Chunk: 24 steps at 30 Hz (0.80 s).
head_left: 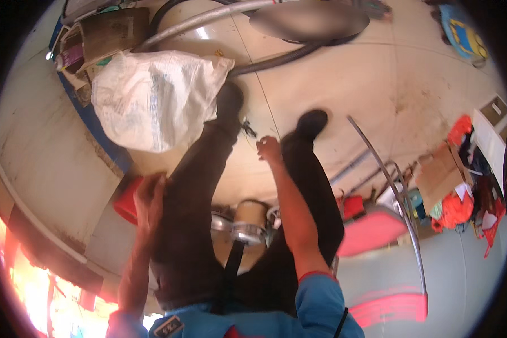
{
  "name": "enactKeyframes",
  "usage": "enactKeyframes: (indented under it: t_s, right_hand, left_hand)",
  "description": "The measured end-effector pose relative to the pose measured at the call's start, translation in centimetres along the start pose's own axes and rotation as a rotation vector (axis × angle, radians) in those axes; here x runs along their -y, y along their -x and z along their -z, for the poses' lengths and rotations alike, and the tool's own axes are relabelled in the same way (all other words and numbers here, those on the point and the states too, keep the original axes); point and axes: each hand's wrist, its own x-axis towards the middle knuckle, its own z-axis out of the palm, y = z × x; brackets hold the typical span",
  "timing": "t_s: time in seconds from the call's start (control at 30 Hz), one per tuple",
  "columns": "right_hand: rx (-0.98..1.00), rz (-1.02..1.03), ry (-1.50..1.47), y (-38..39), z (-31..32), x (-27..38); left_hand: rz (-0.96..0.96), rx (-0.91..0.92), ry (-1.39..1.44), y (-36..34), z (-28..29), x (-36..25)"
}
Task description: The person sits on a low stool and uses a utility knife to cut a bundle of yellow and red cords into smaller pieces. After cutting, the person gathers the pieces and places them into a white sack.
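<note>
My right hand (269,150) hangs over the gap between my legs, its fingers curled in a pinch. Whatever they hold is too small to make out. Just beyond the fingertips is a small dark tangled thing (248,128), like a bit of cord; I cannot tell whether it touches the hand. My left hand (150,197) is beside my left thigh with the fingers bent together, and any content is hidden. Behind it shows a red rounded object (128,201), partly covered. Between my thighs stands a brown cylinder with a metal rim (249,221).
A white woven sack (158,98) lies against my left leg. Behind it are cardboard boxes (110,34). A dark hose (290,56) and metal tube (203,21) cross the tiled floor. To the right are a metal-framed pink chair (372,232) and piled cartons and bags (442,174).
</note>
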Motion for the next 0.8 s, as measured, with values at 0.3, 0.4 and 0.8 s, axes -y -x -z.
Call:
enactKeyframes:
  t_s: [0.3, 0.4, 0.8]
  right_hand:
    - [-0.349, 0.313, 0.399, -9.1, -9.2, 2.4]
    - [-0.342, 0.343, 0.472, -9.7, -9.5, 1.8]
    - [-0.320, -0.092, 0.221, -10.7, -12.9, 3.8]
  left_hand:
    - [0.044, -0.223, -0.178, -1.7, 0.2, -0.3]
    - [0.041, -0.208, -0.305, -2.2, 0.6, -2.3]
    - [-0.073, -0.429, -0.409, -4.4, 1.8, -5.7]
